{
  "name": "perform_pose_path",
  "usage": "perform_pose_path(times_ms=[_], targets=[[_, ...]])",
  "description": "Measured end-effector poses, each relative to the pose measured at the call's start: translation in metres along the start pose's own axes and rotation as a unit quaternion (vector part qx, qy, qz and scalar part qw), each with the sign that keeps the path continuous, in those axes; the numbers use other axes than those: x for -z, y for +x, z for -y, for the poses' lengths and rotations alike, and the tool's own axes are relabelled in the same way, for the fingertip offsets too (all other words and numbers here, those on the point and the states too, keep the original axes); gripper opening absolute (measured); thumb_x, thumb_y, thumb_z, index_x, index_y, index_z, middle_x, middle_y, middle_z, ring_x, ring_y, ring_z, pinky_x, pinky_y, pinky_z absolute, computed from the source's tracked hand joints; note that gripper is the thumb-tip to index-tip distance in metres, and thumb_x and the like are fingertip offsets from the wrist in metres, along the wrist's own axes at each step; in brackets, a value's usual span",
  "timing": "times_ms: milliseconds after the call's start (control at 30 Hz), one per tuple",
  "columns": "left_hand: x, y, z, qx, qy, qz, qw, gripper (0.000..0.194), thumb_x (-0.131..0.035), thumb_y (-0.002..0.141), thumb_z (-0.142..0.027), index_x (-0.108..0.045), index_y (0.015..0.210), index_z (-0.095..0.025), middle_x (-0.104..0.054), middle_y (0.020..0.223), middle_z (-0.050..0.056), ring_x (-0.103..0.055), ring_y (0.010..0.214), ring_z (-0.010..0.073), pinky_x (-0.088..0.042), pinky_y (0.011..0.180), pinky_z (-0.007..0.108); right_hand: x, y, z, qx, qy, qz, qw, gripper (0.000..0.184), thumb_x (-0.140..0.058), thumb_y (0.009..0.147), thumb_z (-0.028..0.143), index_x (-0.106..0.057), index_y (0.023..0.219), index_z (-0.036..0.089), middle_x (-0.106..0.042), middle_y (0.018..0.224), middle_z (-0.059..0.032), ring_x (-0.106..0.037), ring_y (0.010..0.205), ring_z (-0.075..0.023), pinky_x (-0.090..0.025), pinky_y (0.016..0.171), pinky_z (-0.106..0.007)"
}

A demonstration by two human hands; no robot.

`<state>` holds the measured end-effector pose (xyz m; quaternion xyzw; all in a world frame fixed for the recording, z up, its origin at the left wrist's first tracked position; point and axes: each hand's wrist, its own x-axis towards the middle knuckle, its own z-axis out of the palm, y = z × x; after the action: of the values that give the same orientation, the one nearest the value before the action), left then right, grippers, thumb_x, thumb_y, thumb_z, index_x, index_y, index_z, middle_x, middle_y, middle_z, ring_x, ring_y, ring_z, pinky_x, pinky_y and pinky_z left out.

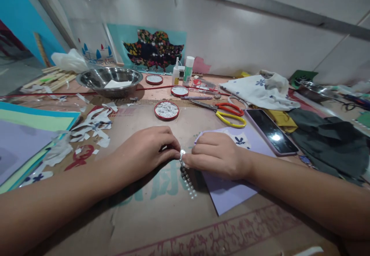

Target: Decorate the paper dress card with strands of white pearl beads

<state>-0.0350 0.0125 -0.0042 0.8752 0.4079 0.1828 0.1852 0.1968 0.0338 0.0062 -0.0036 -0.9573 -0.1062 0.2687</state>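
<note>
Between my two hands is a short string of pearl beads [188,183], its strands dangling toward me over the cardboard [138,217]. My left hand [156,146] pinches the top end of the string between thumb and fingertips. From the other side, my right hand [215,154] grips the same end, its fingers curled in. Under my right hand lies a purple paper sheet [228,194] with a white, blue-flowered fabric piece [239,138] on it. Just beyond my hands sits a red-rimmed lid of white beads [167,110].
Scissors [222,111] and a phone [270,131] lie right of centre. A steel bowl [110,81], a glue bottle [175,73] and a glue stick [189,70] stand at the back. White scraps [94,123] and coloured paper [26,140] lie left; dark cloth [329,140] lies right.
</note>
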Motion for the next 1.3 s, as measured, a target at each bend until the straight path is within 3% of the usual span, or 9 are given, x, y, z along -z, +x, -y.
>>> perform_pose_path(times_ms=[633, 1300], targets=[[-0.0017, -0.0009, 0.0005, -0.002, -0.008, -0.011, 1.0, 0.005, -0.069, 0.09, -0.024, -0.073, 0.093, -0.022, -0.07, 0.091, 0.0, -0.063, 0.084, 0.0171, -0.044, 0.076, 0.029, 0.0012, -0.0049, 0.0089, -0.011, 0.033, 0.052, 0.998, 0.026, -0.051, 0.097, 0.018, -0.061, 0.074, 0.017, -0.054, 0.062, 0.0007, -0.04, 0.06, -0.0151, -0.029, 0.058, -0.031], [-0.005, -0.0014, 0.0044, -0.022, -0.002, -0.023, 0.999, 0.008, -0.069, 0.091, -0.026, -0.072, 0.098, -0.023, -0.07, 0.092, 0.0, -0.063, 0.085, 0.0169, -0.044, 0.075, 0.028, 0.0014, -0.0062, 0.0085, -0.022, 0.07, 0.061, 0.995, 0.024, -0.05, 0.095, 0.013, -0.063, 0.075, 0.016, -0.057, 0.062, 0.0, -0.04, 0.059, -0.0153, -0.03, 0.058, -0.031]])
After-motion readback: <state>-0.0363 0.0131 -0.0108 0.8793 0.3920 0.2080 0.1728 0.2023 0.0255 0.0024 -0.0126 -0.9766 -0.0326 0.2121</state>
